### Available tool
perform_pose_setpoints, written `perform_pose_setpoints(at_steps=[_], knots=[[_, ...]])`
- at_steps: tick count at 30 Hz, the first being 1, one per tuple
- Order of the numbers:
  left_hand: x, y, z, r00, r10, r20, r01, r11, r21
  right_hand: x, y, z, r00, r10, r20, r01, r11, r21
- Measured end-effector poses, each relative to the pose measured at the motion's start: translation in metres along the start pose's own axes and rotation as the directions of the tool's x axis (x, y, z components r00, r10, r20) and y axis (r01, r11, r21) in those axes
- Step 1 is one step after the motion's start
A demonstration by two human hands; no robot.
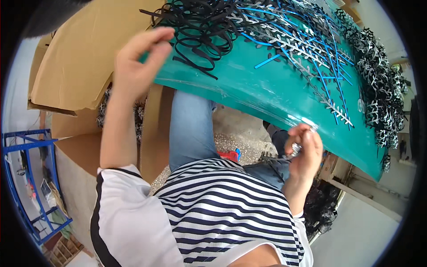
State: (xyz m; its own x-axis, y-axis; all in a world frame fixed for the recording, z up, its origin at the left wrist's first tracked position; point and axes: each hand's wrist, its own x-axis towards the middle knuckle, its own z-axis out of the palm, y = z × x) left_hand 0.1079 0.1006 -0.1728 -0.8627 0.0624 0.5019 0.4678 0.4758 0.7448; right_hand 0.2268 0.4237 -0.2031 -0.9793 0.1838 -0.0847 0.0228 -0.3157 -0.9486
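My left hand [135,64] is raised over the table's left edge, beside a heap of thin black cords [200,26]. Its thumb and forefinger stand apart, and nothing shows between them; the hand is slightly blurred. By the near edge of the table, my right hand [307,153] has its fingers curled round a small silvery piece [296,149]. Most of that piece is hidden in the fingers, so its kind cannot be told. Black and silver leaf-shaped trims [307,49] lie across the table, mixed with bright blue strips [268,61].
The green-covered table [258,93] curves in front of me. Bunches of leaf trims [378,84] hang over its right edge. An open cardboard box [78,151] at my left holds more trims. A blue metal rack [33,147] stands farther left. A black pile [321,204] lies below, right.
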Motion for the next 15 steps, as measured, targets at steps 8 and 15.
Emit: perform_pose_setpoints(at_steps=[8,15], knots=[[-0.04,-0.05,0.039,0.978,-0.143,0.153,0.129,0.987,0.099,0.053,0.03,0.097,0.958,0.231,0.169,-0.227,0.973,-0.047],[-0.03,-0.056,0.036,0.933,0.094,0.347,-0.06,0.992,-0.109,0.076,0.06,0.129,0.954,0.091,0.286,-0.052,0.989,-0.142]])
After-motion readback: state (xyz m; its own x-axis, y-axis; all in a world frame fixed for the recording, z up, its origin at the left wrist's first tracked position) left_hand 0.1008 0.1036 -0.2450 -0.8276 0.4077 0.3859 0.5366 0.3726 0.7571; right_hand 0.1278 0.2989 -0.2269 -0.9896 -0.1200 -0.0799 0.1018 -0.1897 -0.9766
